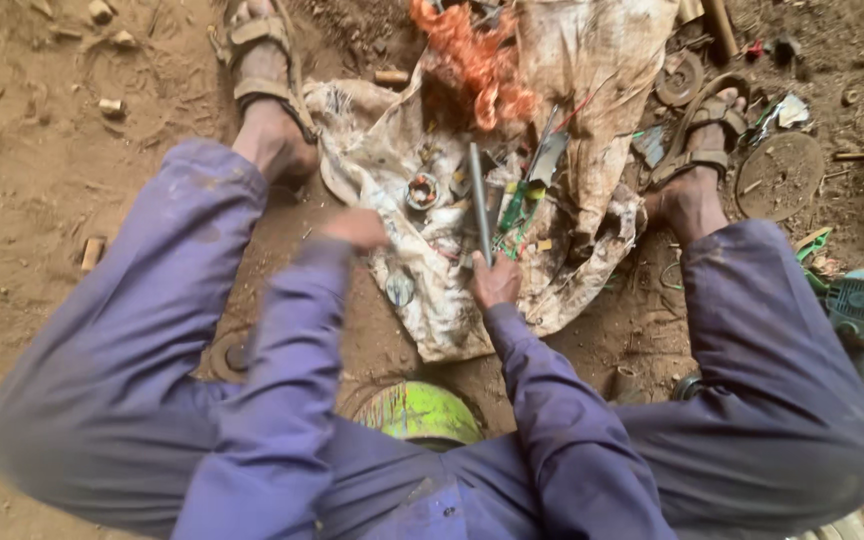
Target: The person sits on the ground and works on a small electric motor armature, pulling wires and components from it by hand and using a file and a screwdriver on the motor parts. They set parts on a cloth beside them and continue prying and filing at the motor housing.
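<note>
We note our right hand (495, 280) gripping a long grey metal rod (479, 200), held upright over the dirty white cloth sack (452, 310) spread on the dirt between our feet; left hand (355, 228) blurred above the sack's left edge, grip impossible to tell; tangled orange wire (477, 60) at the sack's far end.

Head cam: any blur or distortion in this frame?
Head view: left hand smeared by motion blur; right hand and the rod it holds are sharper. Wide-angle lens bows the legs outward at the edges. Light is soft and even, no glare; the cloth is brightest.
</note>
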The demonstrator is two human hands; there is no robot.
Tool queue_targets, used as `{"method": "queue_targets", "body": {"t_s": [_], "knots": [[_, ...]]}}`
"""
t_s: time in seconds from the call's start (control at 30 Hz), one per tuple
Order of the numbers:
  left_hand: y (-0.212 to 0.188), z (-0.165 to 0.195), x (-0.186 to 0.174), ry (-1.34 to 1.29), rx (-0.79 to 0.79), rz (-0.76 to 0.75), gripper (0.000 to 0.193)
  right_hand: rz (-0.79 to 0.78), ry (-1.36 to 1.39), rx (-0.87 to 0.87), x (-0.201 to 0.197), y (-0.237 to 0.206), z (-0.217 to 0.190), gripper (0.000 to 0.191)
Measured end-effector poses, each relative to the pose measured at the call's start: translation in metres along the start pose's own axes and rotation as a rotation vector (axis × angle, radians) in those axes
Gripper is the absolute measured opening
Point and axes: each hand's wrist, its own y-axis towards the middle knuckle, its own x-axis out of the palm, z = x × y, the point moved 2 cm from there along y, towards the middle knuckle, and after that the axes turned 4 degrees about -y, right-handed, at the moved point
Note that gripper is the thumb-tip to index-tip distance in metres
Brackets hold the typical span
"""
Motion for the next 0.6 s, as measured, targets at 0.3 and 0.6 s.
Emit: {"method": "queue_targets", "body": {"t_s": [0.3,0.6], "knots": [[0.016,0.065,0.013,-0.009,0.226,0.894,0.040,0.022,-0.058,0.091,-0.011,0.020,0.005,0.033],[0.047,0.063,0.004,-0.086,0.128,0.667,0.045,0.041,-0.053,0.184,-0.021,0.038,0.015,0.016]]}}
